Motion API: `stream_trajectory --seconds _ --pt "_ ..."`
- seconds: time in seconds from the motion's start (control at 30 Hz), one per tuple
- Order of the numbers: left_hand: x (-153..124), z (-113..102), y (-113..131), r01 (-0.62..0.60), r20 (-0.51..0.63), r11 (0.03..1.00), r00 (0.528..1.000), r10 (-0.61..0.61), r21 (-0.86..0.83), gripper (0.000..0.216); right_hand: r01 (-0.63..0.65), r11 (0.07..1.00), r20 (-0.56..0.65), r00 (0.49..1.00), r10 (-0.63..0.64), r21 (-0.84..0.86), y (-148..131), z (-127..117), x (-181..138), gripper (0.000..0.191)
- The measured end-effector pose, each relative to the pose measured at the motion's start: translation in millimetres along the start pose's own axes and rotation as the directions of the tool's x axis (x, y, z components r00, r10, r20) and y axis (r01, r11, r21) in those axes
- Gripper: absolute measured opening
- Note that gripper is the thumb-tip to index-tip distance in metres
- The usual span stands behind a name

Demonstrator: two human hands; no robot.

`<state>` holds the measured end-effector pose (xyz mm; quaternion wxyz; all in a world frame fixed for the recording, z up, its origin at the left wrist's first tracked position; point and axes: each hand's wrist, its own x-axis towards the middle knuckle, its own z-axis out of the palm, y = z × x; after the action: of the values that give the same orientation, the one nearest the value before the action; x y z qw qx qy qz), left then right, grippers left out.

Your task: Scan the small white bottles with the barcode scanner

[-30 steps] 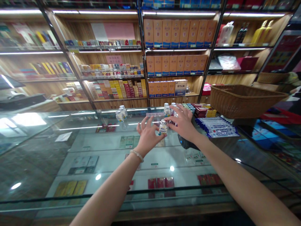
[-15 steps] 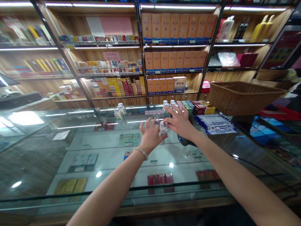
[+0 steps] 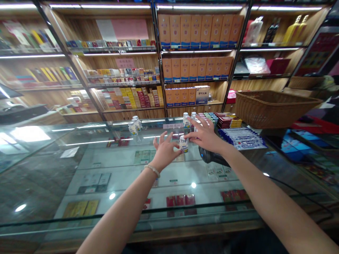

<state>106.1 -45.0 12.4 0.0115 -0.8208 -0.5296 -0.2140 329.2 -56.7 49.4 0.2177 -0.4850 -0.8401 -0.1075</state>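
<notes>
A small white-capped bottle (image 3: 183, 145) with a white, blue and yellow label is upright over the glass counter (image 3: 127, 180), between my hands. My left hand (image 3: 166, 152), a beaded bracelet at its wrist, pinches its left side with thumb and index finger; the other fingers are spread. From the right, my right hand (image 3: 206, 137) has fingertips at the cap and upper side. Behind my right hand are similar bottles (image 3: 186, 121), partly covered by its fingers. Another group of bottles (image 3: 134, 126) stands farther left. Beneath my right wrist lies a black handheld scanner (image 3: 208, 155) with a blue light.
Blue-and-white packets (image 3: 242, 138) lie right of my right hand, with red and yellow packs (image 3: 229, 120) behind. A wicker basket (image 3: 275, 111) sits at the back right. A paper slip (image 3: 70, 152) lies left. Stocked shelves (image 3: 196, 49) line the wall.
My left hand has shifted slightly left, its thumb now at the bottle's edge instead of across its base. My right hand has moved slightly right, and more of the scanner shows.
</notes>
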Motion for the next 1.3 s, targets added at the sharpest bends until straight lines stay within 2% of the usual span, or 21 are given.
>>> stream_trajectory --seconds 0.2,0.33,0.53,0.73,0.97,1.3 --pt "1.5 9.1 5.7 -0.01 -0.06 1.0 0.998 0.011 0.026 0.011 -0.029 1.0 0.056 0.998 0.029 -0.001 1.7 -6.1 -1.7 0.03" --pt "8.4 16.6 6.7 -0.011 -0.073 0.999 0.997 0.014 0.039 0.015 -0.1 0.995 0.12 0.988 0.103 -0.03 7.0 -7.0 1.4 0.036" --pt "30.7 27.3 9.0 0.009 -0.055 0.999 0.998 -0.007 0.033 0.015 -0.163 0.987 0.178 0.971 0.159 0.01 24.7 -2.0 13.3 0.06" --pt "56.8 36.1 15.4 0.065 -0.057 0.998 0.996 -0.064 0.018 0.016 -0.211 0.977 0.227 0.953 0.2 0.022 45.5 3.7 32.3 0.075" --pt "83.0 48.4 15.2 0.135 -0.045 0.991 0.99 -0.136 -0.013 0.019 -0.228 0.974 0.252 0.942 0.22 0.003 60.7 5.8 53.8 0.079" --pt "109.4 63.8 10.7 0.145 -0.074 0.989 0.987 -0.146 -0.017 0.022 -0.271 0.963 0.262 0.929 0.263 -0.005 76.1 13.1 70.4 0.075"
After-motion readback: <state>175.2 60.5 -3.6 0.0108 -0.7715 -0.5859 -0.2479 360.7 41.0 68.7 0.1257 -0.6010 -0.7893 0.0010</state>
